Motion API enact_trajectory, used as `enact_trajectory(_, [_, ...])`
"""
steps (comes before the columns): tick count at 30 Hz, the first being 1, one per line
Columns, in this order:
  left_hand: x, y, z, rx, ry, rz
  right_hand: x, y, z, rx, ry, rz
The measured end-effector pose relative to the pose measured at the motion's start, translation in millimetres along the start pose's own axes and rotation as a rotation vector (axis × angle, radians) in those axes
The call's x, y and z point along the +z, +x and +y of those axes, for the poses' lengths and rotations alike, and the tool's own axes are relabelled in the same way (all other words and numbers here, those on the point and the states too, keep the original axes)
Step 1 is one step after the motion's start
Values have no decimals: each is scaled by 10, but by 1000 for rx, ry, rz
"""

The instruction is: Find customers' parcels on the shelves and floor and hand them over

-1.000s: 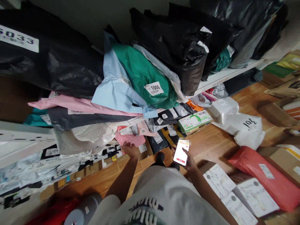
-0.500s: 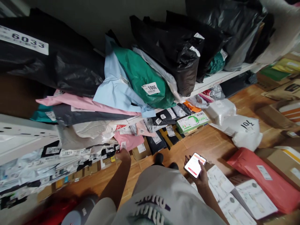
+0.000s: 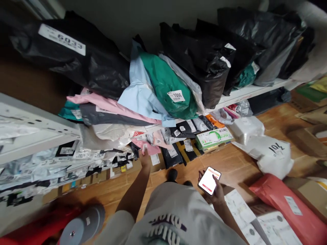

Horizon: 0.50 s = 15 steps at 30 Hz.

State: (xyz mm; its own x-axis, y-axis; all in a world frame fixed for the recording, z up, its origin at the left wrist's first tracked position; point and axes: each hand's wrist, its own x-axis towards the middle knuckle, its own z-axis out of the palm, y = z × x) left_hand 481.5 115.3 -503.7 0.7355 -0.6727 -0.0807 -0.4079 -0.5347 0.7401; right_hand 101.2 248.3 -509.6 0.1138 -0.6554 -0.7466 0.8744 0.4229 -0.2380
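My left hand (image 3: pixel 145 157) reaches down to a pink parcel bag (image 3: pixel 149 148) among small labelled packets at the foot of the shelf, fingers closed on its edge by a white label. My right hand (image 3: pixel 217 190) holds a lit smartphone (image 3: pixel 209 180) with a red and white screen, low over the wooden floor. A green bag (image 3: pixel 168 88) labelled 1006 and a light blue bag (image 3: pixel 139 97) lie on the shelf above my left hand.
Black bags (image 3: pixel 199 58) fill the white shelf (image 3: pixel 245 92). A black sack (image 3: pixel 76 61) marked 6033 lies upper left. White bags (image 3: pixel 273 154), a red mailer (image 3: pixel 283 200) and labelled boxes (image 3: pixel 245 214) cover the floor on the right. A grey roll (image 3: pixel 81 228) stands at lower left.
My left hand has risen from the lower packets onto the pink bag. My right hand swung the phone rightwards and lower. The view shifted, so everything moved right in frame.
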Motion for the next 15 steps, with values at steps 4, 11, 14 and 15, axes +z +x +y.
enact_trajectory(4, [159, -58, 219, 126, -7, -78, 76, 43, 30, 26, -56, -40])
enact_trajectory(11, [19, -71, 20, 15, 17, -38, 210, 129, 95, 90, -119, -73])
enact_trajectory(14, [-250, -69, -203, -148, 55, 123, 294, 133, 129, 93, -118, -84])
enact_trajectory(15, [-331, -62, -245, -161, 61, 158, 317, 131, 140, 100, -110, -89])
